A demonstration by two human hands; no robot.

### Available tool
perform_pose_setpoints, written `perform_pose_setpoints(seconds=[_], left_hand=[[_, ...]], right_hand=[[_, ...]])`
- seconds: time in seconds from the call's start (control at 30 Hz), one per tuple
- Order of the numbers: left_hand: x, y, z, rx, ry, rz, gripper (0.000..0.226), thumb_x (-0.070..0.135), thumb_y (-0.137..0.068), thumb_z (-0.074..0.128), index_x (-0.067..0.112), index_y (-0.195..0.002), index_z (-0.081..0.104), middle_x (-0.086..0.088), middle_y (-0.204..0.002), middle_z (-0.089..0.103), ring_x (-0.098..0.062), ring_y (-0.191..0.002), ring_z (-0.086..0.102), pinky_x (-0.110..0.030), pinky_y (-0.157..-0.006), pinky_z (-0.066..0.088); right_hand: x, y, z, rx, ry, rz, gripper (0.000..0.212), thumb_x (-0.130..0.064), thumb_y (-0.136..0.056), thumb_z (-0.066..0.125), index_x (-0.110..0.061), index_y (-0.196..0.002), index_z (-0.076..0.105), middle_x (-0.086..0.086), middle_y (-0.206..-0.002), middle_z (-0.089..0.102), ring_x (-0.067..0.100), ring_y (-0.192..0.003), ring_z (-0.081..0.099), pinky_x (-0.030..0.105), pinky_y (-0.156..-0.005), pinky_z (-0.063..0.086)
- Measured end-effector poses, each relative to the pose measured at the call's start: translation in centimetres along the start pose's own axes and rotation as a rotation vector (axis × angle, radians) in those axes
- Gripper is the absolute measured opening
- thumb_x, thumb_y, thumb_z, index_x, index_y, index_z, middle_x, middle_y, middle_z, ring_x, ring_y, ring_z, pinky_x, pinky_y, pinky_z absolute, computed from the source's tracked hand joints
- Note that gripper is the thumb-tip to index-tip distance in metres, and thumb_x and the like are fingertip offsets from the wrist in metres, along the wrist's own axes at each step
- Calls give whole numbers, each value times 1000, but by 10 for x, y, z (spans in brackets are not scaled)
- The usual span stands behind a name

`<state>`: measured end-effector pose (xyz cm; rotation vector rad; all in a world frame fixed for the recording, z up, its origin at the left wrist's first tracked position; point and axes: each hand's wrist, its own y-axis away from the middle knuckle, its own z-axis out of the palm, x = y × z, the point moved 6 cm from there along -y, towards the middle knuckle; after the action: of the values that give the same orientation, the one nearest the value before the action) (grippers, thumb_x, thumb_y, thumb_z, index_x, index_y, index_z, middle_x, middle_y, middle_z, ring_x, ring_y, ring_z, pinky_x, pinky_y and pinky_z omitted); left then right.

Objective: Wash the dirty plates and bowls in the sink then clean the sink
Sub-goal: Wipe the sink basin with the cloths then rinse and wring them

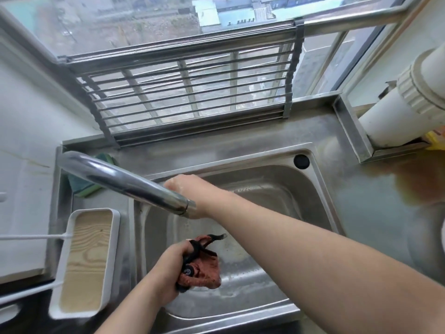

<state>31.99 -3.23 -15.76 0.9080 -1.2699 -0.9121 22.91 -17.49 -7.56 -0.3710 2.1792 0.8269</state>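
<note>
Under the window, your steel bench (337, 150) carries the sink (317, 189). Inside the sink, your left hand (168, 273) grips a reddish cloth (204, 271) against the basin floor. The faucet (120, 179) crosses the sink, hiding your right hand's (192, 191) fingers; you cannot tell their spread. A wood-lined tray (86, 261) sits left of the sink, a green sponge (81, 184) behind it.

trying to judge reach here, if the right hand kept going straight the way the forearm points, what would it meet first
Most likely the faucet spout: the right hand reaches up and left across the sink and already sits right behind the spout's end. Whether it touches is unclear; depth is hard to read.
</note>
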Motion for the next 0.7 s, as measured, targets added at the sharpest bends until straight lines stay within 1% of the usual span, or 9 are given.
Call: perform_pose_setpoints(seconds=[0.1,0.2,0.3,0.37,0.4,0.47,0.53,0.63,0.7], left_hand=[[-5,-2,-4,10,-41,-19,45,26,-78,59,6,-112,80,-32,-110,74,-48,-88,68,-64,-93,43],[-6,-6,-8,8,-10,-13,41,19,-86,50,4,-112,78,-31,-106,75,-45,-77,71,-62,-91,47],[-4,-14,-11,9,-23,-11,43,20,-80,54,3,-110,79,-33,-109,74,-53,-95,68,-74,-104,42],[-2,-19,-10,-5,-1,-2,40,14,-88,47,-1,-110,77,-32,-102,74,-46,-82,70,-70,-94,53],[0,-21,-11,-1,13,-3,39,15,-87,47,0,-110,76,-30,-97,73,-39,-70,69,-59,-82,58],[1,-23,-11,-2,43,2,45,24,-70,58,6,-105,80,-26,-94,72,-34,-70,62,-48,-77,49],[5,-25,-10,-36,55,28,52,28,-57,63,15,-104,83,-28,-106,74,-40,-90,57,-55,-87,37],[13,-25,-9,-50,23,30,46,26,-71,58,12,-108,82,-31,-107,73,-39,-86,61,-57,-87,42],[16,-28,-8,-52,-7,37,42,16,-86,48,6,-114,77,-25,-98,75,-34,-71,64,-45,-73,48]], right_hand=[[-1,-17,-4,38,175,28,20,-13,-90,65,-26,-75,65,-3,-72,65,23,-74,64,35,-68,58],[9,-22,-9,60,185,82,13,-23,-93,64,-21,-97,76,-1,-79,68,24,-78,64,31,-65,53],[10,-31,-8,21,114,87,11,-28,-94,67,-23,-95,77,-5,-78,68,20,-77,64,28,-59,45],[8,-39,-9,28,147,69,9,-33,-91,75,-24,-89,76,-8,-75,68,19,-75,64,25,-55,41],[7,-43,-9,32,184,55,10,-34,-90,77,-24,-88,76,-9,-74,68,17,-74,64,24,-54,41],[7,-48,-5,36,237,47,11,-34,-89,79,-24,-90,75,-8,-76,68,17,-73,65,24,-54,44],[9,-50,-1,43,256,65,7,-31,-90,78,-25,-90,73,-7,-76,65,19,-74,65,25,-57,45],[11,-53,1,50,251,78,5,-27,-91,77,-28,-95,75,-7,-75,62,18,-73,63,24,-55,42],[11,-55,3,56,240,93,8,-24,-91,76,-29,-98,77,-5,-77,64,19,-74,65,24,-55,43]])
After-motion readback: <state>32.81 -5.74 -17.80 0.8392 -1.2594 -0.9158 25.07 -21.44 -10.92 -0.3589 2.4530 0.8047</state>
